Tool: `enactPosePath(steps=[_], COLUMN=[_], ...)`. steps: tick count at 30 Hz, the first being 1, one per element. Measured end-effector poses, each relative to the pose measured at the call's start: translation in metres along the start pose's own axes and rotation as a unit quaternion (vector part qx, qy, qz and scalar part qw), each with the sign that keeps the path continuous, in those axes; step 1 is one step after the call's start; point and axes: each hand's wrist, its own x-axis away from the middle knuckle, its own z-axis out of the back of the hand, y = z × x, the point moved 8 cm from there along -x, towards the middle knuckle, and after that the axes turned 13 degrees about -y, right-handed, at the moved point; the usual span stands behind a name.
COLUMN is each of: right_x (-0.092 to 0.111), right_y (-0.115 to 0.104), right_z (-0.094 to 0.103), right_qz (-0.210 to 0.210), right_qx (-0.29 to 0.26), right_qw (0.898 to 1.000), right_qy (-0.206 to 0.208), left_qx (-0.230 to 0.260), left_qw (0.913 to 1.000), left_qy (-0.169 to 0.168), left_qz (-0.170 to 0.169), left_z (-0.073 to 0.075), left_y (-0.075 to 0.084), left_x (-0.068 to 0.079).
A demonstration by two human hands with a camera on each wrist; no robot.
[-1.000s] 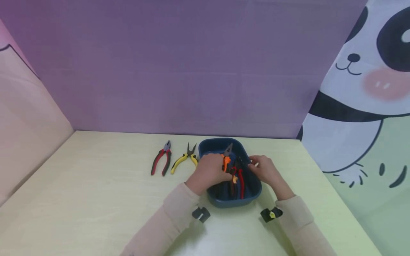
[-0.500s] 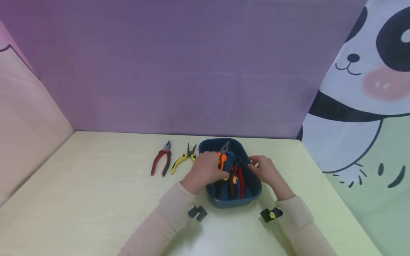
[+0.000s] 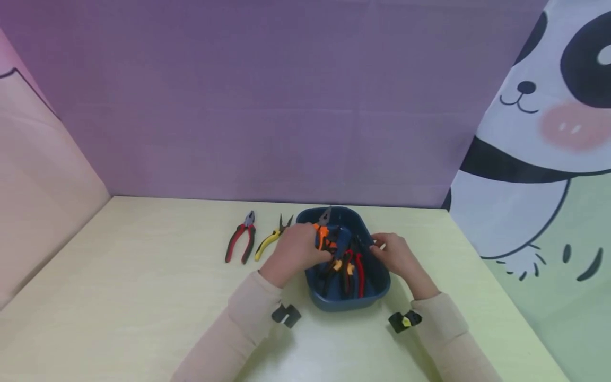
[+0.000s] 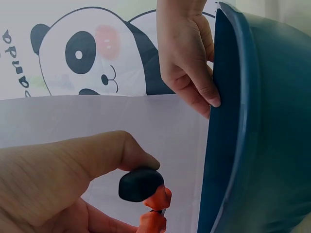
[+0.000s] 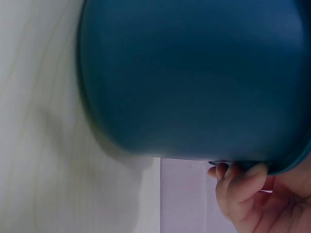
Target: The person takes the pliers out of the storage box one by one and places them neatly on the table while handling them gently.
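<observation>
In the head view my left hand (image 3: 297,246) holds orange-and-black pliers (image 3: 322,233) over the left part of a dark blue bin (image 3: 341,306), their grey jaws pointing to the far side. Thumb and fingers grip the black-and-orange handle (image 4: 141,185) in the left wrist view. My right hand (image 3: 393,254) pinches the bin's right rim, its fingertips at the edge in the right wrist view. Inside the bin lie several more pliers, among them a pair with red handles (image 3: 360,273) and others with black-and-orange handles; my left hand partly hides them.
Left of the bin, red-and-black pliers (image 3: 240,239) lie on the pale wooden table (image 3: 143,276). Closer in are yellow-handled pliers (image 3: 267,245), partly covered by my left hand. A purple backdrop (image 3: 277,132) rises behind the table, and a panda-printed sheet (image 3: 520,212) hangs at right.
My left hand has moved left across the bin with the orange-and-black pliers, uncovering more of the pliers inside and covering more of the yellow pair. The right hand stays at the rim.
</observation>
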Motion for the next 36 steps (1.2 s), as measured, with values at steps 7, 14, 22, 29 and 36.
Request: enactPosePath(steps=[7, 14, 22, 29, 36], right_x=[0.0, 0.0, 0.0, 0.001, 0.0], right_y=[0.001, 0.001, 0.001, 0.0, -0.001], right_z=[0.001, 0.0, -0.001, 0.0, 0.0], right_qz=[-0.002, -0.004, -0.016, -0.021, -0.022], right_qx=[-0.003, 0.0, 0.001, 0.001, -0.002], right_qw=[1.0, 1.0, 1.0, 1.0, 1.0], right_qy=[-0.001, -0.003, -0.011, -0.014, -0.014], left_qx=[0.024, 0.038, 0.023, 0.033, 0.06], left_qw=[0.9995, 0.9979, 0.9988, 0.9975, 0.9945], left_qy=[-0.016, -0.031, -0.015, -0.017, -0.023], left_qz=[0.014, 0.042, 0.042, 0.059, 0.082], left_z=[-0.001, 0.001, 0.006, 0.01, 0.011], left_y=[-0.009, -0.02, -0.03, -0.04, -0.052], left_x=[0.001, 0.001, 0.003, 0.004, 0.005])
